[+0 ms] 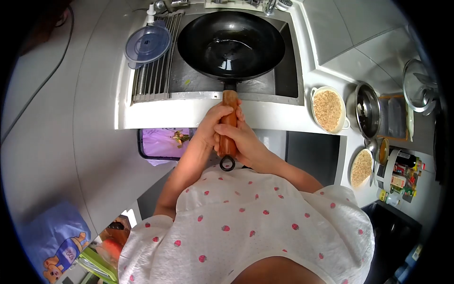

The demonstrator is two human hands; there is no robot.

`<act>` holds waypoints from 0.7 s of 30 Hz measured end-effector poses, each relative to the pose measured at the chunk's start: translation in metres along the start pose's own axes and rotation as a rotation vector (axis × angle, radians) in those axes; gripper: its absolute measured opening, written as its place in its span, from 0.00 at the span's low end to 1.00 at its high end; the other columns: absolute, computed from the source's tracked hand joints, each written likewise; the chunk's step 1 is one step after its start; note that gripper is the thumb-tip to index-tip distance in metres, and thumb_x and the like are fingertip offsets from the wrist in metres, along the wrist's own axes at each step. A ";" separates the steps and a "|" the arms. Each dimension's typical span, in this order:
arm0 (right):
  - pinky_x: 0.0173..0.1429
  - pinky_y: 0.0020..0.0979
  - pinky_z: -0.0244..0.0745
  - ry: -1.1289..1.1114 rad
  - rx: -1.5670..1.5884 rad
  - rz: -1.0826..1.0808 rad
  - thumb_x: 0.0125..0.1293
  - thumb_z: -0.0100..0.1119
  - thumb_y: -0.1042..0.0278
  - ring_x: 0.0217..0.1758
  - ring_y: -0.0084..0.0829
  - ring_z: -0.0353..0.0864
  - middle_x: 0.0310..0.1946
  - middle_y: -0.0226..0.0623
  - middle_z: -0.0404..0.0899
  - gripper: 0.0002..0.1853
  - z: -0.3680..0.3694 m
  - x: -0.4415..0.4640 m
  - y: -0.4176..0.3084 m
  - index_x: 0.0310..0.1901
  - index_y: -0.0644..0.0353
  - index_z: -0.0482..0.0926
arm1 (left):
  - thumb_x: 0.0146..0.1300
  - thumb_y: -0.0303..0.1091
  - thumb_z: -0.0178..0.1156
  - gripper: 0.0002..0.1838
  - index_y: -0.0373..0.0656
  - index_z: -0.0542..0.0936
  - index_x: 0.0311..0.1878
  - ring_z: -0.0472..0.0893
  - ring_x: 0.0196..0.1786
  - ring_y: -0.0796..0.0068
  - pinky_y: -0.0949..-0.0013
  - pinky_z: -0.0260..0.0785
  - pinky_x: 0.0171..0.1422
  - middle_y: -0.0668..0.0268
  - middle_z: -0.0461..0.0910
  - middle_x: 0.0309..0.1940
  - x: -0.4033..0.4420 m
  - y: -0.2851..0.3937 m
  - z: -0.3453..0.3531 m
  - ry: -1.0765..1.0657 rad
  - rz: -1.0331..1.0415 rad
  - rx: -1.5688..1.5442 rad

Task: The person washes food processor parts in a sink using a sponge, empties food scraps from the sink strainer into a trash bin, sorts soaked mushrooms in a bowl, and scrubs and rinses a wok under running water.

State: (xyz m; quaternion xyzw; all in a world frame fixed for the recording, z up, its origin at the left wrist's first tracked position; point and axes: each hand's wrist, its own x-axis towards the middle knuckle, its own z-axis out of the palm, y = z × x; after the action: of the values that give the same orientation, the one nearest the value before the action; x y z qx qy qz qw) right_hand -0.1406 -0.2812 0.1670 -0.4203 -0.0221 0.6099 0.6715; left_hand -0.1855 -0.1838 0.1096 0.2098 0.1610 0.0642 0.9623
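A large black wok [198,52] is held over the metal sink [182,83], its inside wet and shiny with a little liquid at the bottom. Its wooden handle [229,120] points toward my body and ends in a black hanging ring. My left hand [213,122] wraps the handle from the left, close to the counter edge. Around the same handle from the right, slightly nearer to me, is my right hand [246,139]. Both hands are closed on it, and some fingers are hidden beneath the handle.
Left of the wok, a clear lid [148,44] lies on a drying rack [156,83]. Below the counter sits a bin with a purple bag [163,143]. To the right stand a bowl of grainy food [327,110], a metal pot [366,111] and another grain-filled bowl [362,168].
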 end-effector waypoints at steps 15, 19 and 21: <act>0.19 0.22 0.67 -0.045 -0.232 0.353 0.59 0.50 0.49 0.20 0.21 0.72 0.26 0.33 0.71 0.22 -0.035 0.069 -0.035 0.42 0.61 0.64 | 0.54 0.32 0.51 0.11 0.38 0.71 0.39 0.72 0.33 0.70 0.69 0.68 0.38 0.63 0.72 0.30 0.049 0.024 -0.033 0.348 -0.175 -0.130; 0.15 0.20 0.63 -0.313 -0.433 0.556 0.59 0.50 0.48 0.10 0.21 0.67 0.14 0.30 0.70 0.20 -0.061 0.090 -0.059 0.24 0.60 0.70 | 0.53 0.34 0.51 0.12 0.41 0.71 0.40 0.72 0.33 0.69 0.66 0.68 0.37 0.64 0.71 0.29 0.063 0.027 -0.047 0.353 -0.194 -0.096; 0.15 0.21 0.63 -0.391 -0.747 0.477 0.59 0.50 0.50 0.11 0.21 0.68 0.15 0.30 0.70 0.19 -0.064 0.101 -0.083 0.23 0.59 0.70 | 0.53 0.35 0.51 0.13 0.40 0.70 0.40 0.73 0.32 0.68 0.66 0.68 0.39 0.63 0.72 0.29 0.063 0.028 -0.051 0.372 -0.170 -0.055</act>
State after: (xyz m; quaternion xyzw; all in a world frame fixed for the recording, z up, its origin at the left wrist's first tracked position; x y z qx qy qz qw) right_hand -0.0138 -0.2226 0.1256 -0.5037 -0.2686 0.7646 0.2993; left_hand -0.1454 -0.1268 0.0597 0.1536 0.3513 0.0248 0.9232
